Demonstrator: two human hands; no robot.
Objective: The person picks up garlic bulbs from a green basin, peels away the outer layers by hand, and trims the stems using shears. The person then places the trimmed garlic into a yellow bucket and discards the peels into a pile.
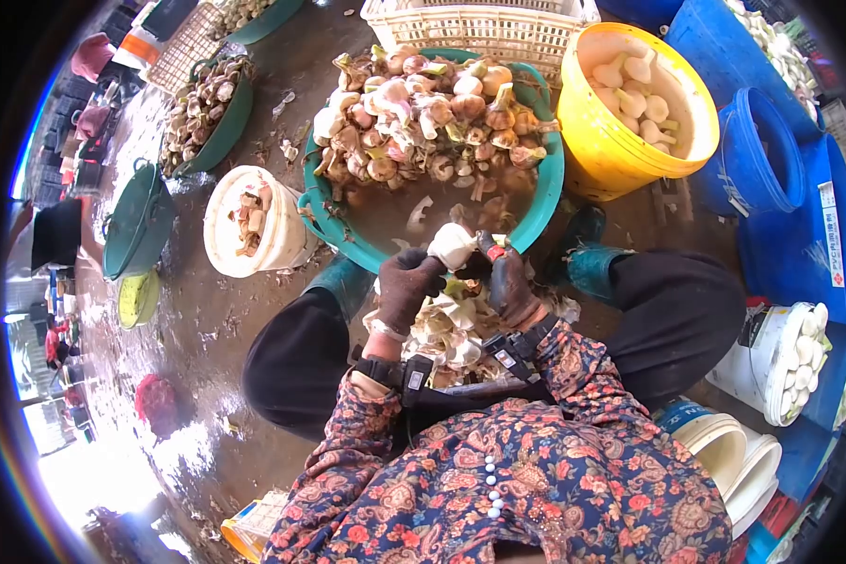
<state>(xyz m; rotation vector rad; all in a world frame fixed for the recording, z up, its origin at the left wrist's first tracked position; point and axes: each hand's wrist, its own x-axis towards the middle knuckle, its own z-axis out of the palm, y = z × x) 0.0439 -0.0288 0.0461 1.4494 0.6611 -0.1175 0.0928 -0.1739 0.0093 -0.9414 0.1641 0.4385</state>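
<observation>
My left hand (409,289), in a dark glove, is closed on a white, peeled-looking garlic bulb (453,244). Beside it, my gloved right hand (511,289) is closed, its fingers at the bulb's stem side. A small red bit shows between those fingers; what it belongs to is too small to tell. Just beyond both hands stands a green tub (336,235) heaped with unpeeled garlic bulbs (432,117), with murky water at its near side. Loose garlic skins (446,334) lie in a pile below my hands, between my legs.
At the right of the green tub is a yellow bucket (583,141) of peeled bulbs in liquid. A white bucket (226,249) with scraps stands left. Blue buckets (738,188) and a white bucket of bulbs (747,367) line the right. A plastic crate (470,38) sits behind.
</observation>
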